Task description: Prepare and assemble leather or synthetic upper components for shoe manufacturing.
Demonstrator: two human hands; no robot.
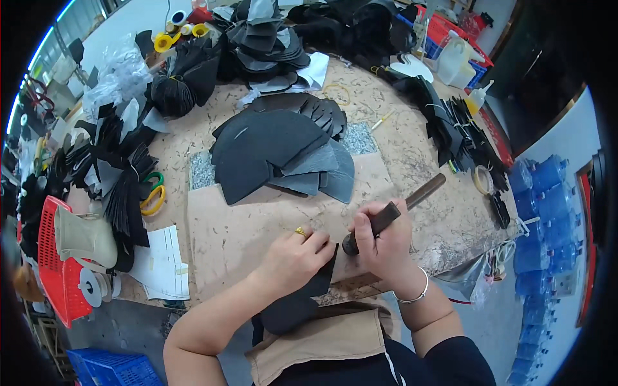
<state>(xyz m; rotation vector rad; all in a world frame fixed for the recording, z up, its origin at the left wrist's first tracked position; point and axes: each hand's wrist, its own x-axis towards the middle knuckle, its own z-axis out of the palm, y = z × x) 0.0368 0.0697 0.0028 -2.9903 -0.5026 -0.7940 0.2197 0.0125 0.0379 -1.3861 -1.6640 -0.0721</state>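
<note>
My left hand (296, 257), with a ring on one finger, is closed at the edge of a black sheet piece (320, 278). That piece hangs over the near edge of the work board, toward my lap. Beside it, my right hand (386, 244) is wrapped round a hammer (376, 226). I grip the hammer by its dark head, whose round end points down left near the black piece; the brown handle sticks out to the far right. Beyond both hands lies a fanned stack of black and grey cut pieces (277, 151) on a speckled stone slab (358, 138).
Bundles of black pieces (183, 80) crowd the table's far and left sides. Yellow-handled scissors (153, 200), a white patterned sheet (161, 264) and a red basket (55, 264) lie left. A roll of tape (483, 180) and blue water bottles (547, 219) are at right.
</note>
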